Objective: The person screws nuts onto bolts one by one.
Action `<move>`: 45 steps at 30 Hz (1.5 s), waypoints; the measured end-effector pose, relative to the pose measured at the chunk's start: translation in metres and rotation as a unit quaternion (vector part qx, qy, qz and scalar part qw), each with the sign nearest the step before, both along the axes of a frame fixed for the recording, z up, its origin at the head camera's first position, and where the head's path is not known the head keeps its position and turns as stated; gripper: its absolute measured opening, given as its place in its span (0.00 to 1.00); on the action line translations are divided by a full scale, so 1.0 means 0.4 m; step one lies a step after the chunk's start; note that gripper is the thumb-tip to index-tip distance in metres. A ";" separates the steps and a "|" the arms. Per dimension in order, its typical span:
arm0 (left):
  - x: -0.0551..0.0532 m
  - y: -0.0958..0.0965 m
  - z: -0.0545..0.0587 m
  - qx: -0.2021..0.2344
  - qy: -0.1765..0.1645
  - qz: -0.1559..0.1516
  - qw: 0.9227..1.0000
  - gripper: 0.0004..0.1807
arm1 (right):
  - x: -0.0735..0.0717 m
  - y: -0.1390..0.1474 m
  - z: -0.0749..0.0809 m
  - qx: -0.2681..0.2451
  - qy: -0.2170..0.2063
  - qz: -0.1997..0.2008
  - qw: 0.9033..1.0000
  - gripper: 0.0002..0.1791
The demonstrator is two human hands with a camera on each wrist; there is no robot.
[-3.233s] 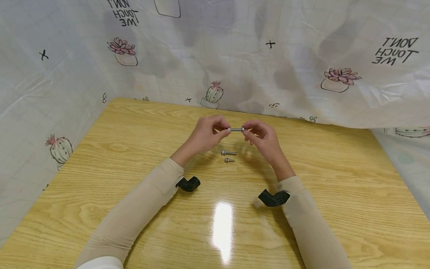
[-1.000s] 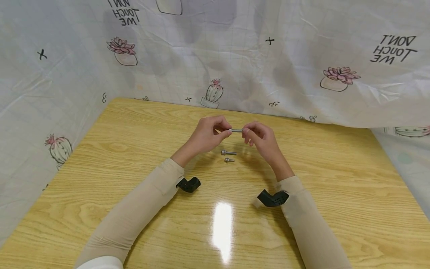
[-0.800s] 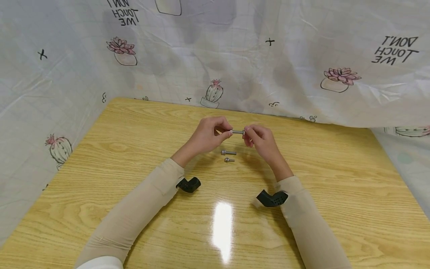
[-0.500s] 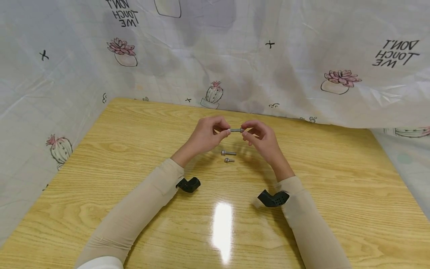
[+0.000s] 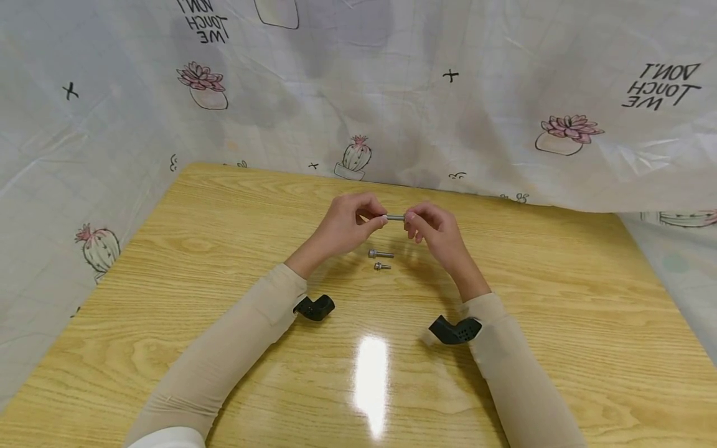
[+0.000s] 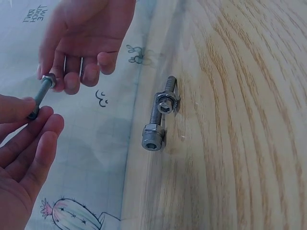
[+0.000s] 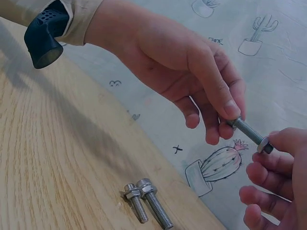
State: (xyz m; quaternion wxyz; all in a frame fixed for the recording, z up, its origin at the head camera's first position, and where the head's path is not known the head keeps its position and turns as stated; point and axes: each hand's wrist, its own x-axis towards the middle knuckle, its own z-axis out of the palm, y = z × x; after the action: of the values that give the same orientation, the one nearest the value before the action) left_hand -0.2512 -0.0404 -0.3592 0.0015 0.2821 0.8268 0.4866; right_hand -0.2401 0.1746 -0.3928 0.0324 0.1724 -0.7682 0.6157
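Between both hands, held level above the table, is a metal bolt (image 5: pixel 395 218) with a nut (image 7: pixel 263 144) near its right-hand end. My left hand (image 5: pixel 348 225) pinches the bolt's left end between thumb and fingertips, which mostly hide that end. At the other end, my right hand (image 5: pixel 437 231) has its thumb and forefinger on the nut; the left wrist view shows this right hand (image 6: pixel 91 43) with its other fingers loosely curled. Below them on the table lie a longer bolt (image 5: pixel 381 254) and a shorter bolt (image 5: pixel 383 266), side by side, each with a nut close to its head.
The wood-grain table (image 5: pixel 224 249) reaches back to a pale printed sheet (image 5: pixel 403 93) hanging behind it. Black wrist cameras (image 5: pixel 315 307) stick out from both sleeves. A bright reflection lies on the table's near part.
The right thumb and fingers repeatedly shift about the nut; half a second ago they were more spread and the nut showed, now they cover it in the head view. The two lying bolts stay put.
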 end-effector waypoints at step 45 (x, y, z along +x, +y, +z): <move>0.023 -0.028 -0.004 -0.006 0.001 0.003 1.000 0.02 | 0.039 -0.028 0.000 -0.001 0.020 -0.016 1.000 0.12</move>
State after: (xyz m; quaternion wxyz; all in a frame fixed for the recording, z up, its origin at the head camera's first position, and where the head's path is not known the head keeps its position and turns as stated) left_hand -0.2420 -0.0516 -0.3608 0.0011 0.2796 0.8306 0.4816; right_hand -0.2247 0.1633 -0.3929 0.0581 0.1720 -0.7692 0.6126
